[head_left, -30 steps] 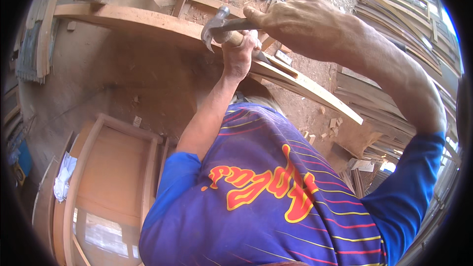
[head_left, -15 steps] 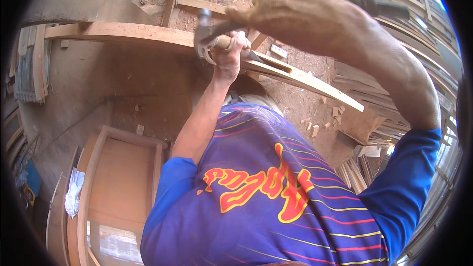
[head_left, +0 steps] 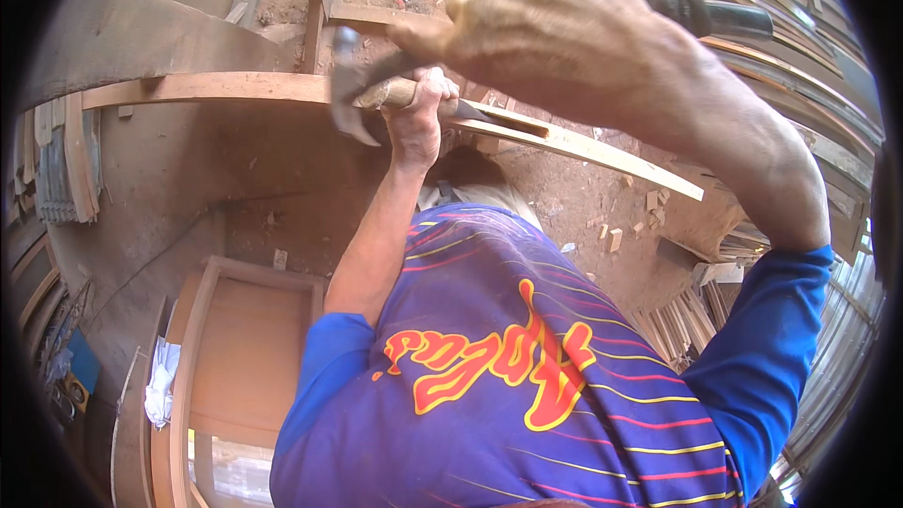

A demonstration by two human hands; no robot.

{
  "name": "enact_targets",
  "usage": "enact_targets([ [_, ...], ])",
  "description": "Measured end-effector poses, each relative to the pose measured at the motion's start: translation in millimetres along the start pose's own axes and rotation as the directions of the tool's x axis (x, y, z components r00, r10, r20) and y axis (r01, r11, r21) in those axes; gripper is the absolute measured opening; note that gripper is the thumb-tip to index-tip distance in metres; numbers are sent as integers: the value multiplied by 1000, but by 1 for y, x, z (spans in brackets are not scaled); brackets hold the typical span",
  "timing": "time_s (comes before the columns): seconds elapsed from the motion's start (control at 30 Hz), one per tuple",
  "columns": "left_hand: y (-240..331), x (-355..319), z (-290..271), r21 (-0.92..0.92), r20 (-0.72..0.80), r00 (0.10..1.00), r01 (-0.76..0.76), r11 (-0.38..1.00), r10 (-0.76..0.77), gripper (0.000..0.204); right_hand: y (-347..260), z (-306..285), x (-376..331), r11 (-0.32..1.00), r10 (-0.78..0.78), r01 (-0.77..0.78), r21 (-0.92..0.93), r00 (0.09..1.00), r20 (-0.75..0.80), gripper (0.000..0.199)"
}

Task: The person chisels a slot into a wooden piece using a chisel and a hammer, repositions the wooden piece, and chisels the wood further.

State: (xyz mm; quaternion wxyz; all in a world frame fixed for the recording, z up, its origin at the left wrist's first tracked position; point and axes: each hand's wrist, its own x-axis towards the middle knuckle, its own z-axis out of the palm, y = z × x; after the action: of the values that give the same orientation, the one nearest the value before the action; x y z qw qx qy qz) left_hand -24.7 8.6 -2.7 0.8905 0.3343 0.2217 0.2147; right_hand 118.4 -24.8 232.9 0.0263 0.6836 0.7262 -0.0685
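Note:
My left hand (head_left: 417,124) is closed around the wooden handle (head_left: 388,94) of a chisel, its dark blade (head_left: 470,111) slanting to the right. The blade reaches the narrow slot cut in a long wooden beam (head_left: 621,158); its tip is hard to make out. Above and to the right, my right hand (head_left: 555,28), somewhat blurred, grips a claw hammer. The hammer's metal head (head_left: 346,85) is close to the butt of the chisel handle; whether they touch I cannot tell. Its black grip (head_left: 738,21) sticks out behind my right wrist.
A wooden frame (head_left: 315,14) stands beyond the beam, beside a broad curved board (head_left: 141,38). Wood offcuts (head_left: 615,241) lie on the dirt floor to the right. Stacked timber (head_left: 800,66) lines the right side. A panelled wooden piece (head_left: 249,348) stands at lower left, near a white cloth (head_left: 162,381).
Both hands, with the chisel and hammer, have shifted slightly left in the picture. The chisel lies a little flatter along the beam. The whole view has also moved a little.

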Motion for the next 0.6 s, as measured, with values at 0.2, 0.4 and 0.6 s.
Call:
enact_targets([
  [0.2, 3, 1, 1, -129, -25, 1000, 6, 992, -9, 13, 3, 19, 7, 975, 219, -207, 79, 955, -201, 43],
  [0.4, 10, 4, 0, -62, 19, 999, -44, 997, 45, 9, 7, 23, -15, 985, 156, -163, 52, 979, 129, 59],
  [0.6, 1, 7, -31, 201, 121, 992, 13, 979, -38, 36, 3, 36, -35, 981, 177, -188, 53, 970, 166, 44],
])
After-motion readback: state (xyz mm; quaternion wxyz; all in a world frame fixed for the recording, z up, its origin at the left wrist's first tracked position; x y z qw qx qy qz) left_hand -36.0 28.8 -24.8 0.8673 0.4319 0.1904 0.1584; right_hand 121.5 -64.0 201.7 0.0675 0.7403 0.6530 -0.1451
